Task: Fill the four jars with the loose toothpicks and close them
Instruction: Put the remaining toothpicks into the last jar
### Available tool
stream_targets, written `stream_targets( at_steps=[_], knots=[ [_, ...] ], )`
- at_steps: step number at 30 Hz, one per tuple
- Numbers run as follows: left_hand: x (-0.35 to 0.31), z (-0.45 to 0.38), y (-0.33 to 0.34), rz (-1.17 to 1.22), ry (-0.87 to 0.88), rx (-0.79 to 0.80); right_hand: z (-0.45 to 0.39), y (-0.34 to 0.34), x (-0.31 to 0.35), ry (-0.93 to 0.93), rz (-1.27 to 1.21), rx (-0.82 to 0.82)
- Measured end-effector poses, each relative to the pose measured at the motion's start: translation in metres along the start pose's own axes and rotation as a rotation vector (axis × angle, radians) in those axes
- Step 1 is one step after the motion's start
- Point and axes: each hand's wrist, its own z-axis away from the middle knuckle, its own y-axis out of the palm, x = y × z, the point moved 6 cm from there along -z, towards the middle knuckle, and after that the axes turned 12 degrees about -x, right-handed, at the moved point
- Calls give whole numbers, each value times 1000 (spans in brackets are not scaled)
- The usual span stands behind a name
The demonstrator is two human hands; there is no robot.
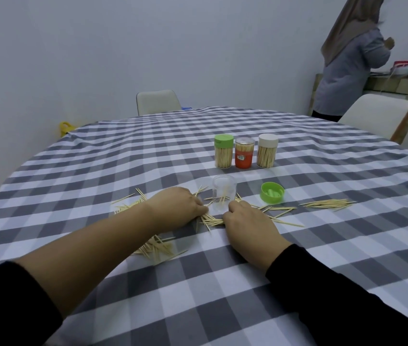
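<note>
Both hands (pixel 178 204) on toothpicks (pixel 211 222) (loose)

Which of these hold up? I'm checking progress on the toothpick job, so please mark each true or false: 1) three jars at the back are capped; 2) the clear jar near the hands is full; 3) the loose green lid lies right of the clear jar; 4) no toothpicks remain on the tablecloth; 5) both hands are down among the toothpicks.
1) True: the green-lidded jar, orange jar and white-lidded jar are capped.
2) False: the clear jar holds only a few toothpicks.
3) True: the green lid lies right of it.
4) False: loose toothpicks remain on the tablecloth.
5) True: the left hand and right hand are among them.
</note>
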Motion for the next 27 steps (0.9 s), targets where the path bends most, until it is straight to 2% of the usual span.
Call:
stream_targets(
  at_steps=[7, 21, 27],
  knots=[
    [-1, 12, 0, 54, -74, 8, 5, -2, -1, 58, -26, 12],
    [-20, 13, -12, 15, -304, 66, 10, -3, 3, 3, 65, 24],
    [-14, 22, -13, 124, -379, -2, 12, -3, -6, -46, 79, 34]
  ],
)
